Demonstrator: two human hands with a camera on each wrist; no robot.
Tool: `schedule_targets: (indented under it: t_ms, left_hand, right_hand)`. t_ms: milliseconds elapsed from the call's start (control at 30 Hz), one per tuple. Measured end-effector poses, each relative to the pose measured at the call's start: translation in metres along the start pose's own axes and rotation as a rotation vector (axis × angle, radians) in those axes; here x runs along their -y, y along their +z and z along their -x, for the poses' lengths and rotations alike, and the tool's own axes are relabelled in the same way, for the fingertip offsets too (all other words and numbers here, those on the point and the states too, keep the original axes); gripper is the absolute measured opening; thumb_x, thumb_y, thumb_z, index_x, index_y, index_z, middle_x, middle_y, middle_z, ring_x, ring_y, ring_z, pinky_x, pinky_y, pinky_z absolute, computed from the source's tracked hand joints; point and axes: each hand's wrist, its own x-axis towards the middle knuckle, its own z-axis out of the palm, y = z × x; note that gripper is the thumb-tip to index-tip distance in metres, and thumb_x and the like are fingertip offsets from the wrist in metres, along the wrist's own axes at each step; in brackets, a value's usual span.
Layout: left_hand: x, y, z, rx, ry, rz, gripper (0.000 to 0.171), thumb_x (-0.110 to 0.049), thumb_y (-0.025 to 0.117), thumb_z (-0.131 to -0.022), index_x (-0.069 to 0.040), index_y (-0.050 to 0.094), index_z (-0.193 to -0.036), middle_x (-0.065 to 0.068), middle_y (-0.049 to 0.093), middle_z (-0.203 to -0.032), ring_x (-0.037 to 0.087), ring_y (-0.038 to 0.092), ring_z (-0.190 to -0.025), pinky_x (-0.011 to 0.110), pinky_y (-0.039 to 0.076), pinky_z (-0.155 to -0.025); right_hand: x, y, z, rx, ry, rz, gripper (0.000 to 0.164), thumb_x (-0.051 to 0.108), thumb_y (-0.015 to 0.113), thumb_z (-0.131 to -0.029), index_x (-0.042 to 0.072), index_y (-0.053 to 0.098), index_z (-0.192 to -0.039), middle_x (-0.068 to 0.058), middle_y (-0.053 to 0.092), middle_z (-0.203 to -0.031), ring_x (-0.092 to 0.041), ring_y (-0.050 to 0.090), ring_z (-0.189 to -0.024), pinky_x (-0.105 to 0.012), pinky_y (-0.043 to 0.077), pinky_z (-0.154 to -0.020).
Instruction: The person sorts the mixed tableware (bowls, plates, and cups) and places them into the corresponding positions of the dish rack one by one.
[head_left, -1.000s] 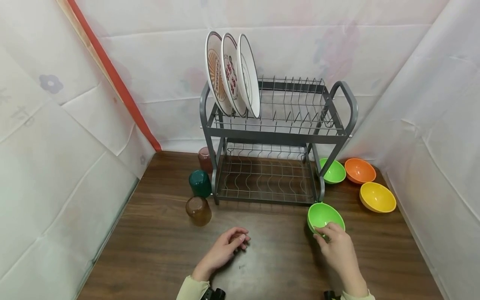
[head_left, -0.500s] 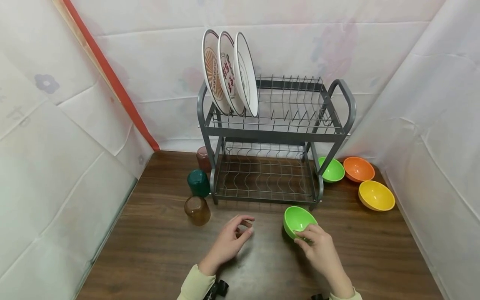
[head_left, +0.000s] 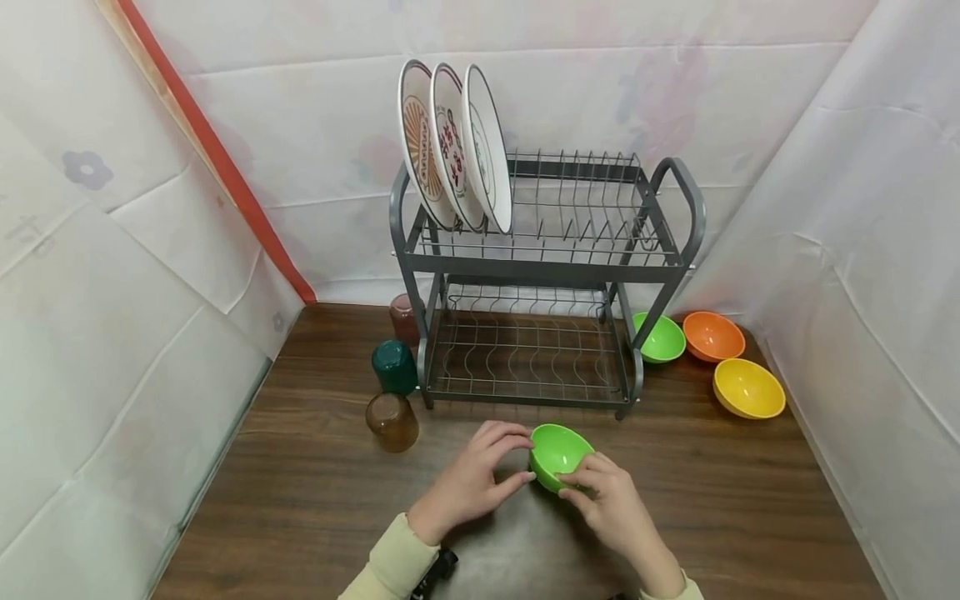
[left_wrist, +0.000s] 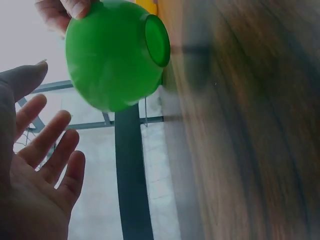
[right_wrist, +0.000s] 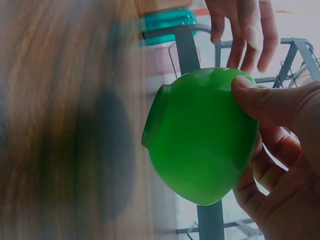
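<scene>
A small green bowl (head_left: 556,457) is held above the table in front of the rack, its foot ring facing down in both wrist views. My right hand (head_left: 609,502) pinches its near right rim, the thumb on the outside of the wall (right_wrist: 197,140). On the bowl's left, my left hand (head_left: 480,475) reaches toward the rim with fingers and thumb spread. The left wrist view shows a gap between those fingers and the bowl (left_wrist: 112,60).
A two-tier dark dish rack (head_left: 540,268) stands behind, with plates (head_left: 491,158) upright at its upper left. Brown (head_left: 393,422), teal (head_left: 394,367) and reddish (head_left: 404,320) cups line its left side. Green (head_left: 663,339), orange (head_left: 713,337) and yellow (head_left: 748,389) bowls sit on the right.
My right hand has carried the green bowl leftward from beside the rack's right foot to its front middle. My left hand has moved up and right toward it, its fingers spreading.
</scene>
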Motion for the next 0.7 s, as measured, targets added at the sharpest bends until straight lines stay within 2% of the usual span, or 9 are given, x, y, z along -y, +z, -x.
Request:
schedule_targets:
  t_ms: [267, 367, 467, 567, 700]
  left_hand:
    - [0.002, 0.006, 0.006, 0.019, 0.026, -0.036, 0.023, -0.023, 0.078, -0.089, -0.016, 0.068, -0.109, 0.003, 0.063, -0.123, 0.014, 0.053, -0.118, 0.033, 0.046, -0.099]
    - [0.004, 0.007, 0.01, 0.001, 0.007, -0.008, 0.023, -0.018, 0.079, -0.087, -0.014, 0.069, -0.107, 0.004, 0.064, -0.12, 0.014, 0.054, -0.115, 0.032, 0.046, -0.098]
    - [0.008, 0.002, 0.015, -0.047, -0.011, -0.013, 0.024, -0.013, 0.08, -0.085, -0.011, 0.069, -0.106, 0.004, 0.065, -0.118, 0.015, 0.055, -0.114, 0.034, 0.046, -0.097]
    - [0.014, -0.01, 0.02, -0.125, -0.039, -0.108, 0.024, -0.01, 0.08, -0.083, -0.01, 0.07, -0.105, 0.004, 0.065, -0.116, 0.017, 0.056, -0.111, 0.037, 0.046, -0.096]
    - [0.026, -0.037, 0.027, -0.269, -0.106, -0.321, 0.024, -0.009, 0.078, -0.08, -0.01, 0.071, -0.103, 0.005, 0.065, -0.117, 0.025, 0.056, -0.109, 0.044, 0.045, -0.093]
  right_hand:
    - [0.003, 0.014, 0.002, 0.065, 0.001, 0.0, 0.032, -0.005, 0.09, -0.062, 0.013, 0.078, -0.085, 0.014, 0.061, -0.085, -0.004, 0.055, -0.081, -0.023, 0.051, -0.068]
    - [0.002, 0.02, 0.004, 0.084, -0.03, 0.05, 0.032, -0.002, 0.091, -0.061, 0.015, 0.079, -0.085, 0.015, 0.061, -0.085, -0.005, 0.056, -0.084, -0.026, 0.052, -0.071]
    - [-0.001, 0.025, 0.005, 0.079, -0.081, 0.103, 0.032, 0.0, 0.092, -0.06, 0.015, 0.079, -0.084, 0.014, 0.061, -0.084, -0.006, 0.056, -0.085, -0.026, 0.052, -0.074]
    - [-0.004, 0.029, 0.005, 0.07, -0.129, 0.128, 0.032, 0.0, 0.092, -0.058, 0.016, 0.079, -0.083, 0.014, 0.061, -0.083, -0.007, 0.056, -0.084, -0.024, 0.05, -0.075]
    - [-0.007, 0.032, 0.005, 0.076, -0.163, 0.132, 0.031, 0.001, 0.092, -0.057, 0.016, 0.079, -0.081, 0.014, 0.06, -0.081, -0.007, 0.055, -0.08, -0.023, 0.049, -0.074]
